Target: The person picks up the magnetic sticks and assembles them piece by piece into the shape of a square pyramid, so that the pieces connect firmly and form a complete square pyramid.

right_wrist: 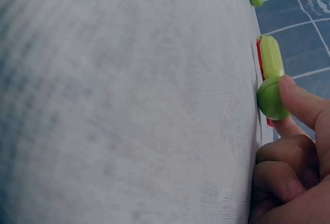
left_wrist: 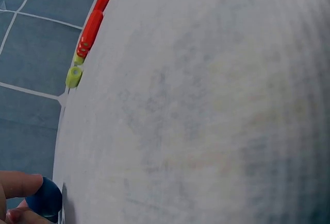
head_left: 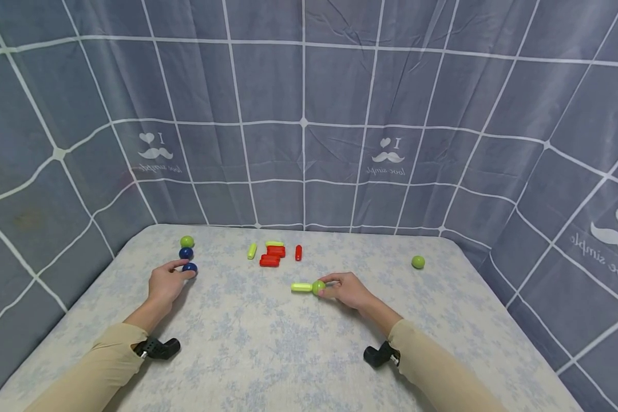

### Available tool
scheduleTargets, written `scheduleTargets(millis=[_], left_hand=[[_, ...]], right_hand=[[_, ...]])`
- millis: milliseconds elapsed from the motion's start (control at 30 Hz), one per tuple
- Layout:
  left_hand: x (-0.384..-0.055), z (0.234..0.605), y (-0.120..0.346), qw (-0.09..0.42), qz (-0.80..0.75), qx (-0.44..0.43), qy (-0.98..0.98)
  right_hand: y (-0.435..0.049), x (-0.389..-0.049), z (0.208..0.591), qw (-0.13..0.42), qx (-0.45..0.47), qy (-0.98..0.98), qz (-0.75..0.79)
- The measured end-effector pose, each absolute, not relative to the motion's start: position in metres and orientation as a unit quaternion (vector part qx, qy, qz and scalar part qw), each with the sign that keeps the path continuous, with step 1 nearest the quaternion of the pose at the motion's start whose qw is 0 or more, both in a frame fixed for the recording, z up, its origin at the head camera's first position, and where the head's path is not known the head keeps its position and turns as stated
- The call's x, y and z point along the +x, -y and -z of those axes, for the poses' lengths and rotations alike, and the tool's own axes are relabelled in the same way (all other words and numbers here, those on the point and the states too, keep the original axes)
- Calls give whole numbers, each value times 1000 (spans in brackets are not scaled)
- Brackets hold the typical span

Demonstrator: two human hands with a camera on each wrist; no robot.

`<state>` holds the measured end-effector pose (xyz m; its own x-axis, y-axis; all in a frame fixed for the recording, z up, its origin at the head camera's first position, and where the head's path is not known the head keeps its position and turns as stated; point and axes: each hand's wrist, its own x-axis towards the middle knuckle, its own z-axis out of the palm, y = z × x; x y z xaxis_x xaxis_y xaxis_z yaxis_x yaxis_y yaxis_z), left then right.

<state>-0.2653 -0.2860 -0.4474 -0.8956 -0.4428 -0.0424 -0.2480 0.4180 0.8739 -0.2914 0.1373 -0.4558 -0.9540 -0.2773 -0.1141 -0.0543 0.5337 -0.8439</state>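
On the left side of the table, my left hand [head_left: 166, 282] pinches a blue ball [head_left: 190, 268] between thumb and finger. In the left wrist view the same blue ball [left_wrist: 44, 199] shows at the lower left corner. A second blue ball [head_left: 186, 253] and a green ball [head_left: 187, 241] lie just behind it. Near the middle, my right hand [head_left: 347, 290] pinches another green ball [head_left: 316, 288]. That ball meets the right end of a yellow-green rod [head_left: 301, 287]. In the right wrist view, the ribbed rod [right_wrist: 271, 56] lies end-on to the green ball [right_wrist: 269, 100].
Several short red rods [head_left: 270, 261] lie together toward the back, with a yellow-green rod [head_left: 252, 251] to their left and another [head_left: 274, 244] behind. A single red rod [head_left: 298, 253] is at their right. One green ball [head_left: 418, 262] sits far right. A grey-blue curtain [head_left: 268, 149] hangs behind the table.
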Motion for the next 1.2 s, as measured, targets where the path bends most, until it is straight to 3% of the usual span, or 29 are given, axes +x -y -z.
scheduleTargets(millis=[733, 1200], left_hand=[[-265, 450, 271, 68, 455, 137, 877], [-265, 441, 231, 30, 470, 97, 877]], right_hand=[[-137, -295, 461, 112, -103, -872, 465], [-138, -294, 459, 118, -97, -870, 469]])
